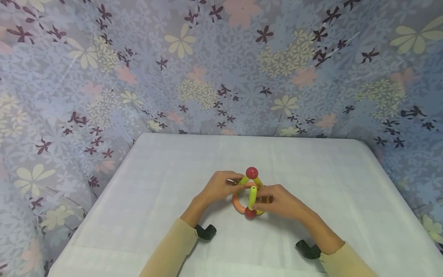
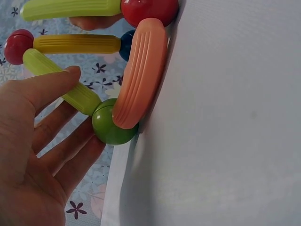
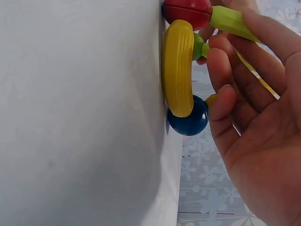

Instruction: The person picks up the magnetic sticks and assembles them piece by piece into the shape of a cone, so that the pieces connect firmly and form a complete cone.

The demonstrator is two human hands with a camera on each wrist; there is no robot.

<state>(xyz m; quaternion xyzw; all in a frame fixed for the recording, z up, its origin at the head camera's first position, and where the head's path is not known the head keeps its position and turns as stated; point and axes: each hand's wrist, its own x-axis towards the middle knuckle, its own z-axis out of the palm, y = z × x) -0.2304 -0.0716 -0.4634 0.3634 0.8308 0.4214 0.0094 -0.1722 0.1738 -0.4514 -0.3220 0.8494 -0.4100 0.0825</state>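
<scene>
A toy frame of coloured balls and rods stands on the table. Its base ring joins a curved orange rod (image 2: 143, 70), a curved yellow rod (image 3: 178, 68), a green ball (image 2: 113, 123), a blue ball (image 3: 189, 117) and a front red ball (image 1: 250, 213). Another red ball (image 1: 252, 173) tops a lime rod (image 2: 44, 63) and a straight yellow rod (image 2: 77, 44). My left hand (image 1: 221, 186) pinches that lime rod above the green ball. With thumb and fingers, my right hand (image 1: 278, 201) holds a second lime rod (image 1: 253, 197), upright on the front red ball with its top end free.
White cloth covers the table (image 1: 166, 169). Dark curved pieces, one (image 1: 206, 232) by the left wrist and one (image 1: 307, 250) by the right, show near the sleeves. A flowered curtain (image 1: 221, 69) hangs behind the table and at both sides.
</scene>
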